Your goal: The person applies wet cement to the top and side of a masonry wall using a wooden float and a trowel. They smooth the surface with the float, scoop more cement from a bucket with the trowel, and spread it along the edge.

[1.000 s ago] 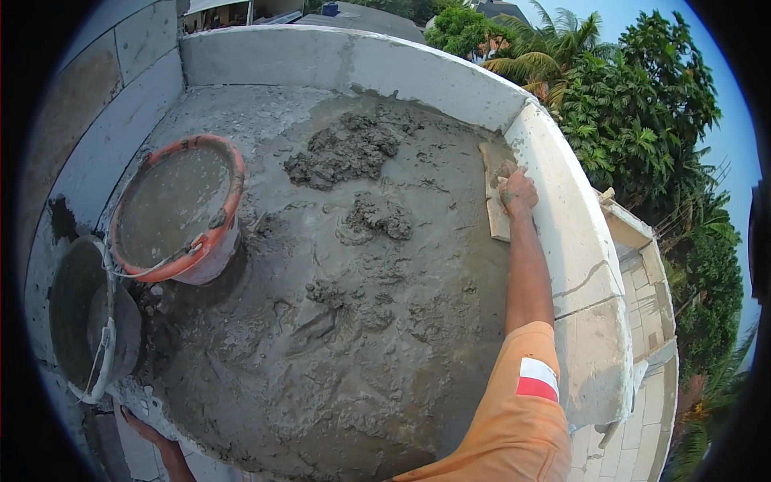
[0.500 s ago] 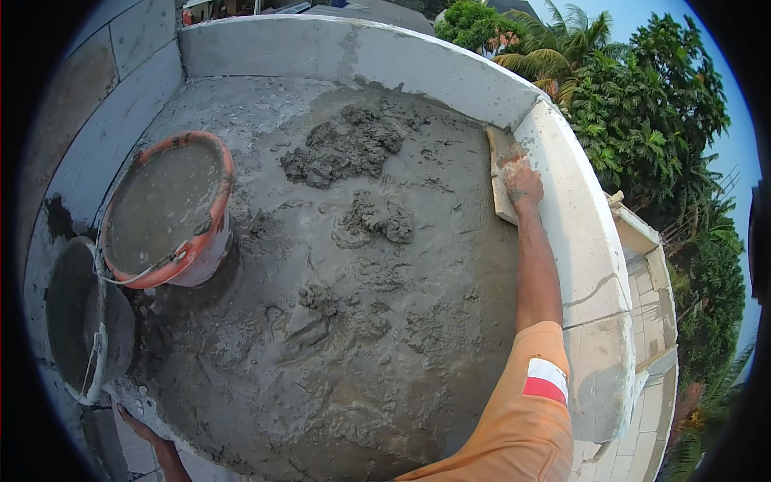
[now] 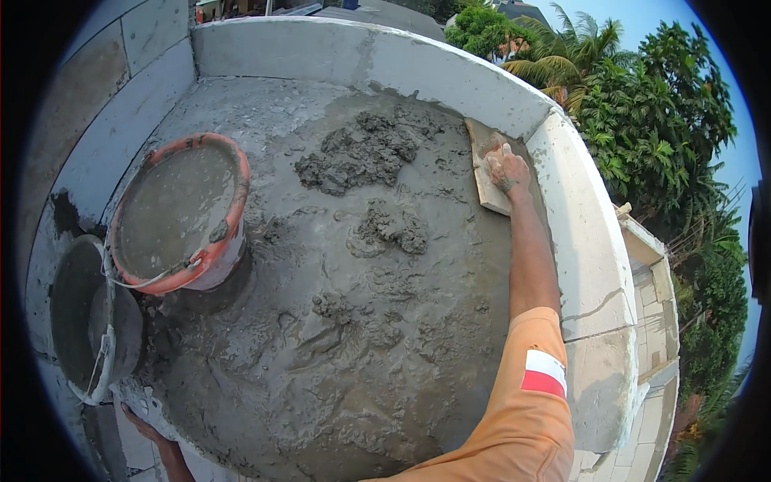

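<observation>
Head view showed the right hand (image 3: 507,169), closed around a wooden float (image 3: 487,165), had slid it further along the wet mortar (image 3: 361,321) toward the corner by the parapet wall (image 3: 586,241), so smoothing continued; the left hand (image 3: 140,426), low on the slab edge, had an unclear grip.

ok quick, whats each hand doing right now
Left hand: only partly in view, cannot tell.
Right hand: closed on the wooden float.
</observation>
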Demonstrator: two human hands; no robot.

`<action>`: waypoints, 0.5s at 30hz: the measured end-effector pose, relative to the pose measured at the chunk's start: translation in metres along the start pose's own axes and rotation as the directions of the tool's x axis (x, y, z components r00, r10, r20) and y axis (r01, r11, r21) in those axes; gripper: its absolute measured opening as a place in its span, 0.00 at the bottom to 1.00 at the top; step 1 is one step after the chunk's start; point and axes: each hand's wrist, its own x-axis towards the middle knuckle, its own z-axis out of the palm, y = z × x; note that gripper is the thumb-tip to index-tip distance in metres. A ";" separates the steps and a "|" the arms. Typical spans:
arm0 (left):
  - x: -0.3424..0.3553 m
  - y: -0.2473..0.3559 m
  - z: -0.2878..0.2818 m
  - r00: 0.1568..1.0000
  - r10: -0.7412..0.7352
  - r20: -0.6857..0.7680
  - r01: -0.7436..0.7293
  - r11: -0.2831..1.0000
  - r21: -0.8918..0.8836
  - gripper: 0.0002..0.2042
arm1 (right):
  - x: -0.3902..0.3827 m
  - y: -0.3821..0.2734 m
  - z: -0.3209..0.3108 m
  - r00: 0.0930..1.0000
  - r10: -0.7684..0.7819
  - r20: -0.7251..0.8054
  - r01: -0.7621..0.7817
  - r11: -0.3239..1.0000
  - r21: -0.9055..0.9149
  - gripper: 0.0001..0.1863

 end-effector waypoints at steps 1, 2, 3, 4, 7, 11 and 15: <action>0.001 0.007 0.003 1.000 0.013 -0.005 -0.013 1.000 0.020 0.36 | -0.003 -0.015 -0.003 1.000 0.016 0.012 -0.016 1.000 0.000 0.27; 0.002 0.011 0.006 1.000 0.020 -0.006 -0.019 1.000 0.023 0.36 | -0.005 -0.029 -0.002 0.999 -0.031 0.007 0.031 0.999 0.017 0.27; 0.003 0.015 0.010 1.000 0.024 -0.005 -0.024 0.999 0.025 0.37 | -0.007 -0.040 -0.002 0.997 -0.076 0.004 0.076 0.997 0.026 0.26; 0.002 0.014 0.012 0.998 0.065 -0.008 -0.064 0.997 0.035 0.37 | -0.009 -0.051 0.003 0.998 -0.069 0.004 0.069 0.997 0.016 0.26; 0.006 0.003 0.006 0.992 -0.128 0.019 0.129 0.990 -0.064 0.38 | -0.008 -0.071 -0.001 0.997 -0.044 -0.061 0.045 0.999 0.009 0.24; 0.019 0.026 0.022 0.611 -0.738 0.287 0.719 0.365 -0.591 0.35 | -0.020 -0.031 -0.006 0.997 -0.012 -0.078 0.006 0.997 -0.075 0.22; -0.004 -0.012 0.003 0.956 -0.291 0.033 0.292 0.956 -0.033 0.32 | -0.030 0.004 -0.011 0.997 0.055 -0.056 -0.061 0.991 -0.122 0.22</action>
